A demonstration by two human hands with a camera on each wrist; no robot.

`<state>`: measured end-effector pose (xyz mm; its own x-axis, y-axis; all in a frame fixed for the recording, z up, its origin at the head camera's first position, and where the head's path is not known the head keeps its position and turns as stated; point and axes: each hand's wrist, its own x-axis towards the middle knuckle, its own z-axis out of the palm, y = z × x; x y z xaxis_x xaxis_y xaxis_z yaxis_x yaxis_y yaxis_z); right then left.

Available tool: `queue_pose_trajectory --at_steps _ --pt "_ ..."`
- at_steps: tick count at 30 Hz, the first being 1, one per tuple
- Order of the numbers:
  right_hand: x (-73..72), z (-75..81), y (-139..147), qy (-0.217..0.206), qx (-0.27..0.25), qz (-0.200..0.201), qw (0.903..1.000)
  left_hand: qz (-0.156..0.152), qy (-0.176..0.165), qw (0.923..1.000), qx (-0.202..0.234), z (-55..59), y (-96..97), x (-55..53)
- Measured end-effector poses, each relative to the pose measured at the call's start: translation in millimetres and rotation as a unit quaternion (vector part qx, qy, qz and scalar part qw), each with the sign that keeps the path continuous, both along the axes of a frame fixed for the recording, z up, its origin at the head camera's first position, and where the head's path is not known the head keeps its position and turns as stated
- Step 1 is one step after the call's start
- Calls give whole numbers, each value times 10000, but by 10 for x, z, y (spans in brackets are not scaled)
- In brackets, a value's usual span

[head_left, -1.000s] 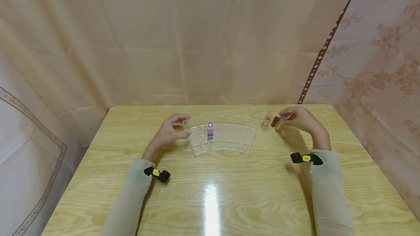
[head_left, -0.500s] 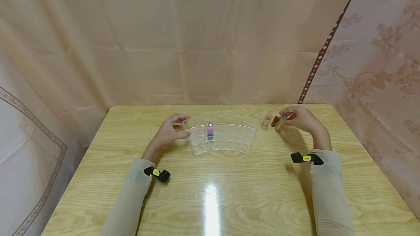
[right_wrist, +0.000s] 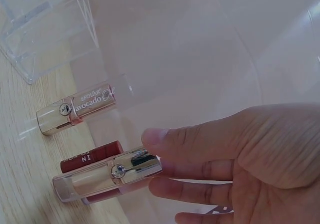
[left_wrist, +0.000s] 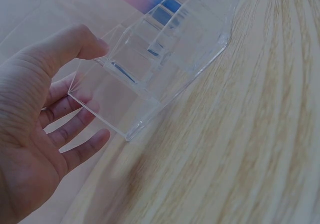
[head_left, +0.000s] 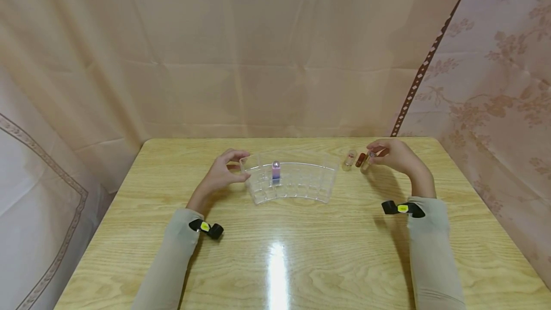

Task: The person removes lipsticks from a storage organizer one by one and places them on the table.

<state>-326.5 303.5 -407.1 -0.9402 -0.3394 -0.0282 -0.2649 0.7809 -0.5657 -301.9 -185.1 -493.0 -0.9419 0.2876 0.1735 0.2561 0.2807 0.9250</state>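
The right hand (right_wrist: 250, 154) pinched the gold end of a clear-capped lipstick (right_wrist: 95, 179) between thumb and forefinger. A dark red tube (right_wrist: 89, 156) lay right alongside that lipstick; an avocado-lettered tube (right_wrist: 77, 109) lay just beyond, nearer the clear organizer (head_left: 301, 183). Whether the pinched lipstick was off the desk (head_left: 336, 252) was hard to tell from these angles. The left hand (left_wrist: 30, 129) held the organizer's left end, thumb on one side of the wall, fingers on the other. A pink-and-blue tube (head_left: 276, 172) stood upright in a compartment left of its middle.

Handling the lipstick well seemed to call for a firm pinch on the smooth gold end, a straight lift that would not roll the dark red tube, and just enough pressure from the left to steady the organizer.
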Motion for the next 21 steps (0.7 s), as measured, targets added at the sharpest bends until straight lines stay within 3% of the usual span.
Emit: queue_pose_trajectory --at_steps 9,21 --pt "55 73 -29 200 0 -76 9998 -90 -6 9999 -69 288 51 186" --pt "114 170 -84 698 -172 -342 9968 -62 30 10000 27 306 60 197"
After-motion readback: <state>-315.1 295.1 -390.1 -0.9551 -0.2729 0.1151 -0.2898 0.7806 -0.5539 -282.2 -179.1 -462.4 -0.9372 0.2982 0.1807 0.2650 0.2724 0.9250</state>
